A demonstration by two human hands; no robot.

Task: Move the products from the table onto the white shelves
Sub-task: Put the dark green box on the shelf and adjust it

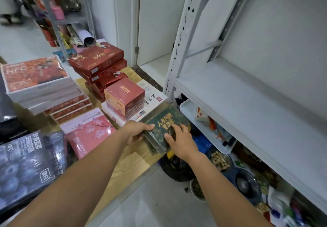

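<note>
A dark green box [163, 120] with gold lettering lies at the right edge of the wooden table [131, 157], partly past the edge. My left hand [136, 131] grips its left side, thumb on top. My right hand [178, 138] rests on its top near the right corner, fingers spread over the lid. The white shelves [247, 102] stand to the right, the wide middle board bare. Other products stay on the table: a red cube box [124, 95], a pink blossom box [90, 131], a stack of red flat boxes [99, 60], and white-edged orange boxes [35, 76].
Dark blue boxes [24, 166] lie at the near left of the table. Under the middle shelf sits a white tray [203, 131] with small items, and bowls, bags and clutter [230, 170] cover the floor below. A second metal rack [58, 10] stands far left.
</note>
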